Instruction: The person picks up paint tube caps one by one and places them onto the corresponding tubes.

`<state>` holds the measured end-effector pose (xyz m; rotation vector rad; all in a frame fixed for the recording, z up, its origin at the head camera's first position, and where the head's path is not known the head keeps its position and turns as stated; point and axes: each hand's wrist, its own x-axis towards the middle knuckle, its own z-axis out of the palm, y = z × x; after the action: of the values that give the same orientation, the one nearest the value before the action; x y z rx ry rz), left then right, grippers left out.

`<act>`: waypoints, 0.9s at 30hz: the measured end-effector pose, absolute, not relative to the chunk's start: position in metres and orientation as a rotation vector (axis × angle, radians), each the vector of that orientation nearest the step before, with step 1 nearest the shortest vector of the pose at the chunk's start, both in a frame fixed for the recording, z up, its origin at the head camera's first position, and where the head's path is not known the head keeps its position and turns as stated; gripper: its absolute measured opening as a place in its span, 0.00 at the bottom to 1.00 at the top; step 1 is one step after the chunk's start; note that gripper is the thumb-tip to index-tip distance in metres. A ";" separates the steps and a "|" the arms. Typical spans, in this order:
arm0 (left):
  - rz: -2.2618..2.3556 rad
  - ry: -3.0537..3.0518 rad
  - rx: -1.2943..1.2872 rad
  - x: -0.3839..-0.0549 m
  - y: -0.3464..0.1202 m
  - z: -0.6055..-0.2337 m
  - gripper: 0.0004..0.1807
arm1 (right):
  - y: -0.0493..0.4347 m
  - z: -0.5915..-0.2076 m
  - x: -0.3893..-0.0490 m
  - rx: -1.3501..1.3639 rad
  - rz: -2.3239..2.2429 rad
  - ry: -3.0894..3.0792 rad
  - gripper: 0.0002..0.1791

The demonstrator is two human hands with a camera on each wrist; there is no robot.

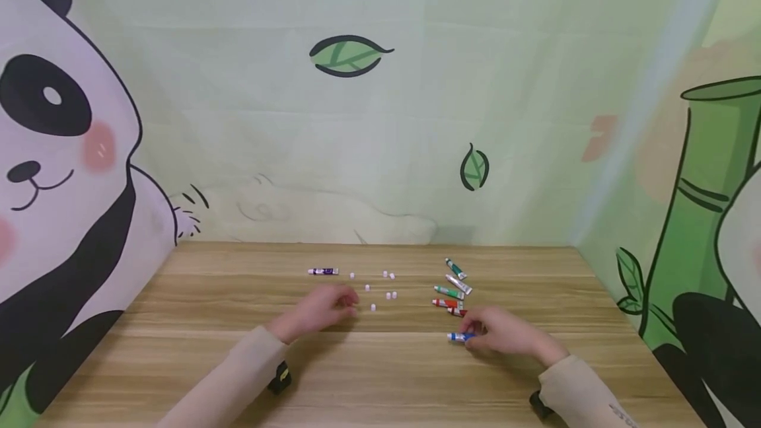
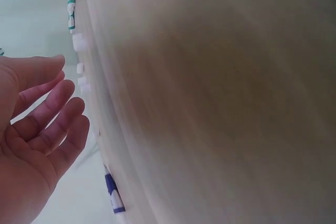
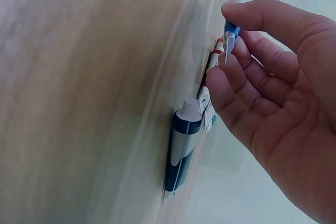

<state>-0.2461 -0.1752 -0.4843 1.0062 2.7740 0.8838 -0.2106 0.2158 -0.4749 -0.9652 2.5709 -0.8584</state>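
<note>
My right hand (image 1: 502, 330) pinches a small blue paint tube (image 1: 456, 337) between thumb and fingers, low over the wooden table; the tube (image 3: 236, 30) also shows in the right wrist view. Close by that hand lies a dark blue tube (image 3: 182, 148), its threaded neck uncapped; the hand hides it in the head view. Just beyond are a dark red tube (image 1: 456, 312) and a red-orange tube (image 1: 446, 303). My left hand (image 1: 321, 309) hovers with loosely bent fingers and holds nothing, left of several small white caps (image 1: 373, 308).
Toward the back left of the table (image 1: 178, 349) lies a purple tube (image 1: 324, 271). A light green tube (image 1: 448, 292), a silvery white tube (image 1: 458, 284) and a dark green tube (image 1: 456, 268) lie at the right. Behind the table hangs a printed cloth (image 1: 416, 117).
</note>
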 end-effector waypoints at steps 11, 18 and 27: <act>0.826 2.779 0.982 -0.255 -0.158 -0.488 0.08 | 0.210 -0.473 -0.208 -0.952 -0.914 2.537 0.08; 0.809 2.778 0.953 -0.256 -0.152 -0.489 0.09 | 0.206 -0.469 -0.207 -0.949 -0.899 2.532 0.08; 0.757 2.762 0.925 -0.260 -0.142 -0.490 0.08 | 0.205 -0.466 -0.205 -0.962 -0.911 2.518 0.07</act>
<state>-0.2599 -0.1419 -0.4898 0.9251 2.7619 0.7570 -0.2047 0.2049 -0.4659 -0.9620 2.5181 -0.9112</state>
